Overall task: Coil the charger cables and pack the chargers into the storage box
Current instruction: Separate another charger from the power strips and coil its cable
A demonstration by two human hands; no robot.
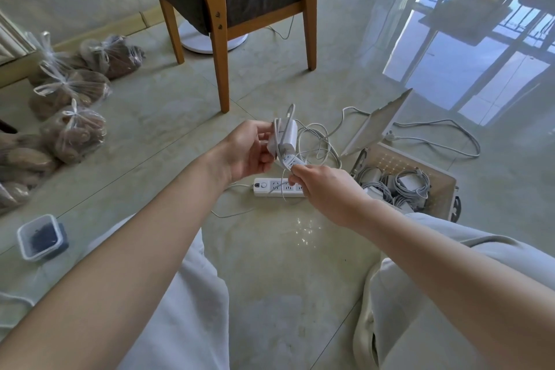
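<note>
a white charger is held above the floor in the curled fingers of the left hand, with loops of its cable hanging to the right. the cable is pinched by the right hand, just over a power strip. the storage box is set near right, beside the right knee, its lid tilted up at the far edge, with coiled chargers inside. bare floor is left between the legs; tied bags are lined along the left.
</note>
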